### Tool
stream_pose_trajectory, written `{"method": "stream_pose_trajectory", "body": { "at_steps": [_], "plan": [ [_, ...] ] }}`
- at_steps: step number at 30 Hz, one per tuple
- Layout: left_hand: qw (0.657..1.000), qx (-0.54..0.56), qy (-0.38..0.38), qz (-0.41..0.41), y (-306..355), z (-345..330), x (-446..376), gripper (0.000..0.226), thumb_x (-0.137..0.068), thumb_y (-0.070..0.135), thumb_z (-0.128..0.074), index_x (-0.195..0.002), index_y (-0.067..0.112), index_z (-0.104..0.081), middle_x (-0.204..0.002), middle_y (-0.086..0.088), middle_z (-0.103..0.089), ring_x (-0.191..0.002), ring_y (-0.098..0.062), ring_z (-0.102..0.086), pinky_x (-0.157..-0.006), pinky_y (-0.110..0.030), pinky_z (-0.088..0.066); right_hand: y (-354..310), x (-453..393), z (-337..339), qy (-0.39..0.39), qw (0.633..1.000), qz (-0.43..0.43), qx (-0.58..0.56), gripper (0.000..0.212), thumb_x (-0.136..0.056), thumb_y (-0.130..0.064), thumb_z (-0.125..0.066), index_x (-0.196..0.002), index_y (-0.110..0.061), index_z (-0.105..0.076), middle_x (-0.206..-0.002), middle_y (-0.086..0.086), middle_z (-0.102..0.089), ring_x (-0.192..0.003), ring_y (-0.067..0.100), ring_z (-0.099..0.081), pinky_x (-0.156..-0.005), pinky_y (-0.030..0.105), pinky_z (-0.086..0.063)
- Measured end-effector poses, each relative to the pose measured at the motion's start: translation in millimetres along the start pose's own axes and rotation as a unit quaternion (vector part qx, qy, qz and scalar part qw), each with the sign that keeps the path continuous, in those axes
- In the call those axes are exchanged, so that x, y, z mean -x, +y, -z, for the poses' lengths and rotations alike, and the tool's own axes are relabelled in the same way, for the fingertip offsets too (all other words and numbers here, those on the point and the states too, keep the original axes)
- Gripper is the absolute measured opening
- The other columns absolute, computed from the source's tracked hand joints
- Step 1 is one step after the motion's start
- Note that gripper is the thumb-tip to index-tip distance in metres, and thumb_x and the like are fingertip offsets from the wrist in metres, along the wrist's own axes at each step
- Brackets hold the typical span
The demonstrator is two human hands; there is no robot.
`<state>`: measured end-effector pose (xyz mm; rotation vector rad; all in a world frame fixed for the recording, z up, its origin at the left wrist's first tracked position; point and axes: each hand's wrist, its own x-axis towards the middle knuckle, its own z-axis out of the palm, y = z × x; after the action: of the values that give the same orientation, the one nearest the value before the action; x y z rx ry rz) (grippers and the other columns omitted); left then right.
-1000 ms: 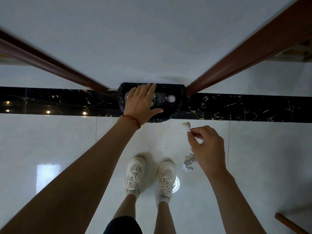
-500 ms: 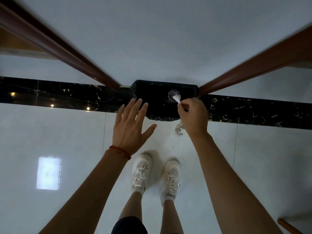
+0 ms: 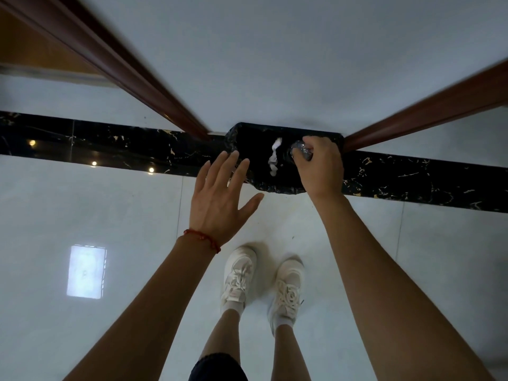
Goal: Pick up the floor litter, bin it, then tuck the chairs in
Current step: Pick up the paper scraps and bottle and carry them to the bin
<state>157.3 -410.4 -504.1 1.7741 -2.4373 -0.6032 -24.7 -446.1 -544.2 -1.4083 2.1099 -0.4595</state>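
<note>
The right hand [image 3: 320, 167] hangs over the black-lined bin [image 3: 247, 138], fingers curled by a clear crumpled wrapper [image 3: 301, 151]; whether it grips this is unclear. White tissue litter [image 3: 275, 158] is inside the bin. The left hand [image 3: 220, 204] is spread flat, holding nothing, fingertips at the rim.

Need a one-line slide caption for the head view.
Right hand over the black-lined bin, white paper dropping in; left hand open beside it.
</note>
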Motion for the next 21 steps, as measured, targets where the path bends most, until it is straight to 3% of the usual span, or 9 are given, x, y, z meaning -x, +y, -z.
{"method": "stream_pose_trajectory", "body": {
  "at_steps": [7, 14, 21],
  "plan": [
    [1.000, -0.008, -0.019, 0.002, 7.6, 33.0, 14.1, 0.058, -0.083, 0.036, -0.062, -0.127, 0.001, -0.047, -0.134, -0.023, -0.048, -0.128, -0.038, -0.038, -0.106, -0.053, -0.027, -3.9, 54.6, 51.9, 0.007, 0.998, 0.041, 0.048, 0.040, -0.087, -0.023, -0.061, -0.119, 0.000, -0.054, -0.123, 0.020, -0.057, -0.118, 0.035, -0.048, -0.097, 0.045, -0.042],
    [0.999, -0.027, -0.032, -0.028, 44.1, 105.2, 33.1, 0.059, -0.082, 0.041, -0.051, -0.125, 0.001, -0.050, -0.131, -0.023, -0.051, -0.125, -0.039, -0.043, -0.103, -0.051, -0.026, -38.4, 111.5, 128.2, 0.024, 0.996, 0.037, 0.084, 0.045, -0.088, -0.028, -0.059, -0.123, -0.001, -0.051, -0.132, 0.019, -0.051, -0.125, 0.034, -0.043, -0.101, 0.045, -0.036],
    [0.997, -0.036, -0.036, -0.063, 83.3, 193.6, 56.3, 0.057, -0.082, 0.039, -0.054, -0.126, 0.002, -0.049, -0.131, -0.021, -0.052, -0.124, -0.038, -0.044, -0.103, -0.050, -0.028, -81.9, 159.1, 211.0, 0.043, 0.996, 0.016, 0.070, 0.048, -0.089, -0.032, -0.055, -0.129, -0.006, -0.046, -0.140, 0.015, -0.044, -0.131, 0.029, -0.036, -0.106, 0.041, -0.030]
  ]
}}
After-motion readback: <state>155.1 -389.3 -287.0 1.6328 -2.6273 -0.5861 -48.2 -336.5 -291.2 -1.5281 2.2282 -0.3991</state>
